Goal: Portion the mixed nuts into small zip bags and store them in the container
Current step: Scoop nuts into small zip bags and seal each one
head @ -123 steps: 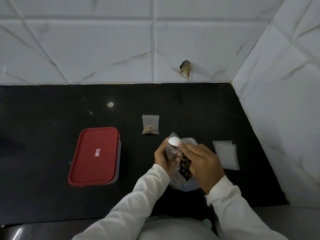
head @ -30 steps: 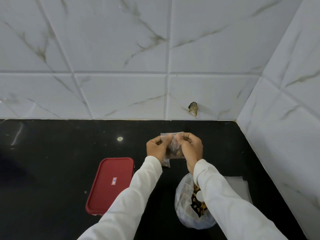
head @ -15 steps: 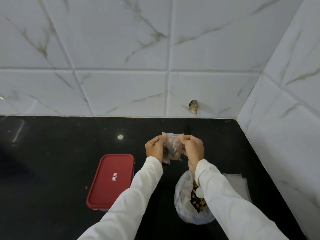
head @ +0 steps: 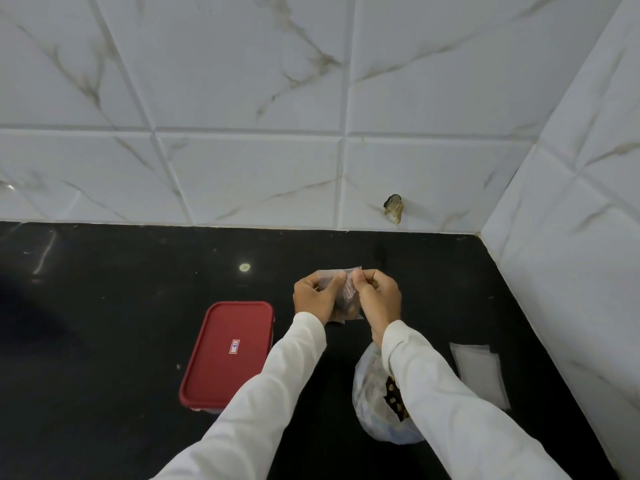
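The black table fills the lower half of the frame and runs back to a white marble-look tiled wall, which turns a corner at the right. Low on the wall, right of centre, is a chipped spot. A pale glint sits on the table left of my hands.

My right sleeve crosses over the big clear bag at lower centre-right and hides part of its mouth. My left sleeve covers the near right corner of the container.

The container lies at centre-left with its red lid on, so I cannot see inside it. The big bag holds mixed nuts, dark and tan. The small zip bag is raised at the centre of the frame, with brown nuts in its lower part.

My left hand and right hand each pinch the small zip bag's top edge between thumb and curled fingers, close together.

I count one container, one big bag and one small filled bag in my hands. A flat stack of empty zip bags lies at the right; I cannot tell how many.
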`<state>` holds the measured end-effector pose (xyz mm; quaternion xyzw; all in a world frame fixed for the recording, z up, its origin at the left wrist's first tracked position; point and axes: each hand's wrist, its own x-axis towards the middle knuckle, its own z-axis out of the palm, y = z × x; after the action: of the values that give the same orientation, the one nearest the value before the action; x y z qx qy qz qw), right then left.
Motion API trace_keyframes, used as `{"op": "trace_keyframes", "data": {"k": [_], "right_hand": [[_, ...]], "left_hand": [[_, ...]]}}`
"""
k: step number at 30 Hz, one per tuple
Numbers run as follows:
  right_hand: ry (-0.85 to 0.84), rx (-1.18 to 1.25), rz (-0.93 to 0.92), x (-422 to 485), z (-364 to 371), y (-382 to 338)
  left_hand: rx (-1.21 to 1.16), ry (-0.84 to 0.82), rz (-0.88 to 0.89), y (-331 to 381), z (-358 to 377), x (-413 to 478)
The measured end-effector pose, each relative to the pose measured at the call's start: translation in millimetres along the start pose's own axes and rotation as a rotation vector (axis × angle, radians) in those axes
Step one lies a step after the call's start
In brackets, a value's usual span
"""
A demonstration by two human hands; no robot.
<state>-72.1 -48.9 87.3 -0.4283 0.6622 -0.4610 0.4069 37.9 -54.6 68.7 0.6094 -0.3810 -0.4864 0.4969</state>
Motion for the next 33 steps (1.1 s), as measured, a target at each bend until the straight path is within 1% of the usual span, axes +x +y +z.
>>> {"op": "trace_keyframes", "data": {"k": [3,6,8,11,14,17,19,24,29,33], "right_hand": [[-0.039,-0.029,-0.03,-1,5,3],[-0.01,-0.074,-0.012,1,10,6],[0.008,-0.073,0.057,5,14,7],[-0.003,0.056,0.195,12,17,11],[-0.045,0.076,0.197,17,17,22],[-0.133,0.088,0.238,19,18,40],[-0.168,0.068,0.244,21,19,50],[-0.087,-0.1,0.252,32,23,60],[-0.067,-0.325,0.24,39,33,73],[-0.063,-0.39,0.283,48,41,81]], "left_hand": [[0.012,0.001,-0.001,-5,-2,7],[0.017,-0.008,-0.032,-11,1,7],[0.016,0.018,-0.061,-16,2,5],[-0.077,0.033,-0.088,-26,-4,4],[-0.13,0.101,-0.124,-35,-12,9],[-0.163,0.187,-0.192,-38,-14,19],[-0.133,0.191,-0.223,-40,-14,23],[0.05,0.187,-0.216,-54,-14,27],[0.209,0.21,-0.222,-62,-10,35],[0.253,0.21,-0.259,-67,-9,43]]}}
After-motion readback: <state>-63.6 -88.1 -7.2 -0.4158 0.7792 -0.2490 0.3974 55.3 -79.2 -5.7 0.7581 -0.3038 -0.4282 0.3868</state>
